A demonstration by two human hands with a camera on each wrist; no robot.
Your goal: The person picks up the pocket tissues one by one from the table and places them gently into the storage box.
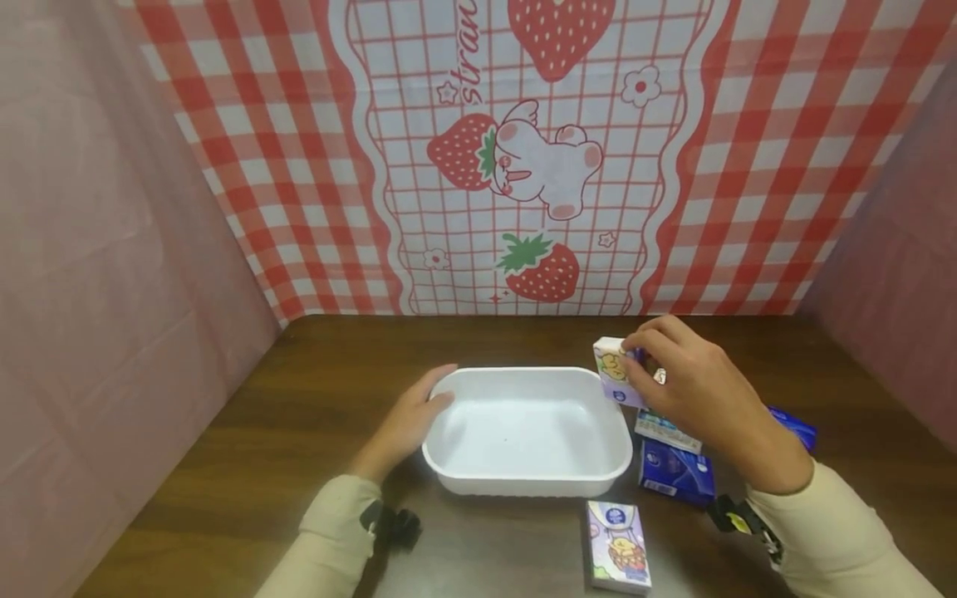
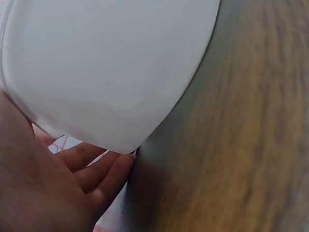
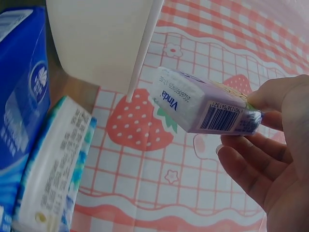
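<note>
Beige sleeve (image 1: 321, 536), far left, leads to the left hand (image 1: 407, 423). Its fingers grasp the near end of the white tub (image 1: 523, 482), thumb over the rim, other fingers along the outer wall; tub stands upright on the brown counter (image 1: 321, 390). Near the tub's front right corner, the flat lilac pack (image 1: 618, 544) lies printed face up. By the far right corner, the raised lilac pack (image 1: 613, 378) is in the air, pinched between thumb and fingers of the right hand (image 1: 688, 378); right wrist view shows "Vinda" lettering, a barcode, and pack and tub apart. Right of the tub: white pack (image 1: 665, 432), then a blue pack (image 1: 676, 472) nearer the wearer. A second blue pack (image 1: 796, 428) is partly hidden by the right wrist.

Step in hand, judged: carrying one pack alongside the tub while the left hand steadies it. Next move probably calls for bringing the pack left over the rim, lowering it, and loosening the right fingers only once it is supported.
</note>
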